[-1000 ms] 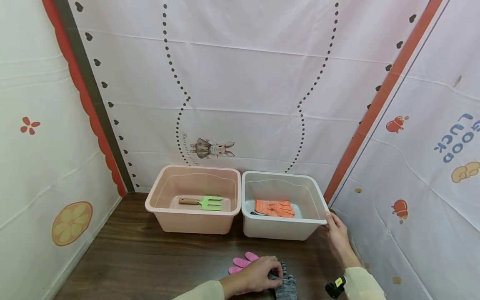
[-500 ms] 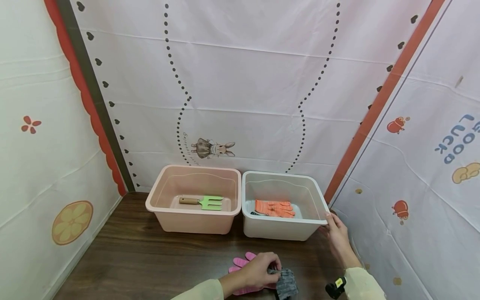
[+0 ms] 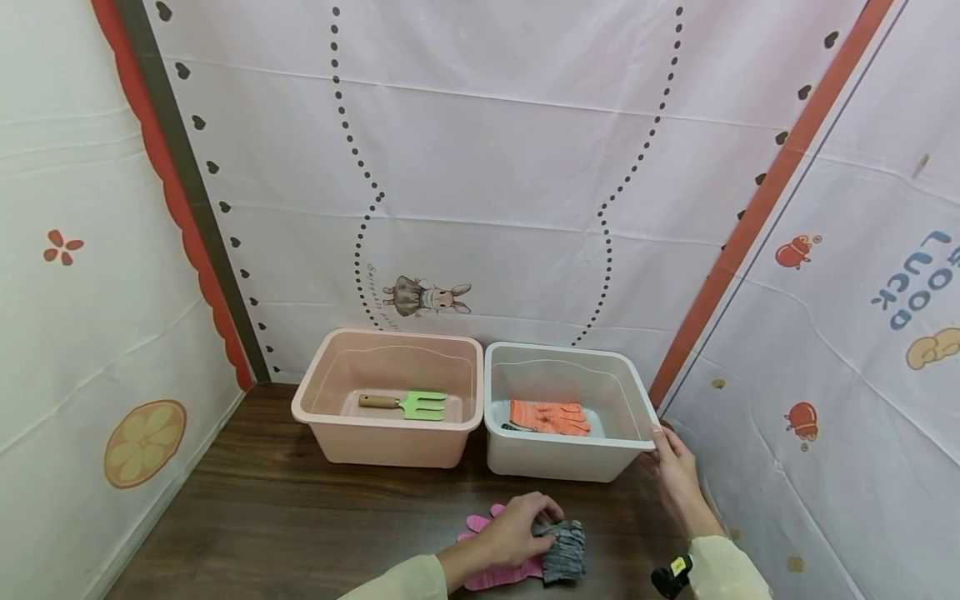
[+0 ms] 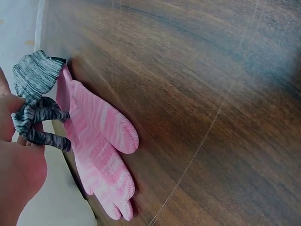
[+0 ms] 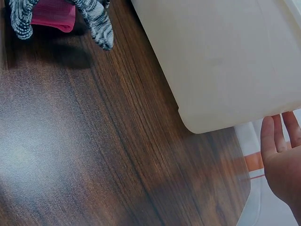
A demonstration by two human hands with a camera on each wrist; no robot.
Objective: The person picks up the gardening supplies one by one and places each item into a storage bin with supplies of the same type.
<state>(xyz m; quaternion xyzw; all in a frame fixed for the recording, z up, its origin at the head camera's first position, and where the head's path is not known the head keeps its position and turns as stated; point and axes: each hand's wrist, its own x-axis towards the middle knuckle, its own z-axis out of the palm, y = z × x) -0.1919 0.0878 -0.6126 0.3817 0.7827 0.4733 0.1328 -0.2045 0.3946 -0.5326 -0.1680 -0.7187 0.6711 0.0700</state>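
My left hand (image 3: 513,531) pinches a grey knitted glove (image 3: 564,552) above the table, in front of the bins. In the left wrist view the grey glove (image 4: 37,77) bunches up at the fingers, some of its finger ends dangling. A pink glove (image 4: 101,127) lies on the wood just beside and under it. My right hand (image 3: 677,475) grips the right front corner of the white bin (image 3: 551,458), thumb on the rim. Its fingers reach under the edge in the right wrist view. An orange glove (image 3: 551,417) lies inside that bin.
To the left of the white bin stands a pink bin (image 3: 390,446). It holds a green hand fork (image 3: 420,406) with a wooden handle. Printed cloth walls (image 3: 487,150) enclose the dark wooden table (image 3: 300,525) at the back and sides.
My left hand has shifted slightly up, away from me, lifting the grey glove, whose cuff now spreads above the pink glove. The right hand stays on the bin's corner.
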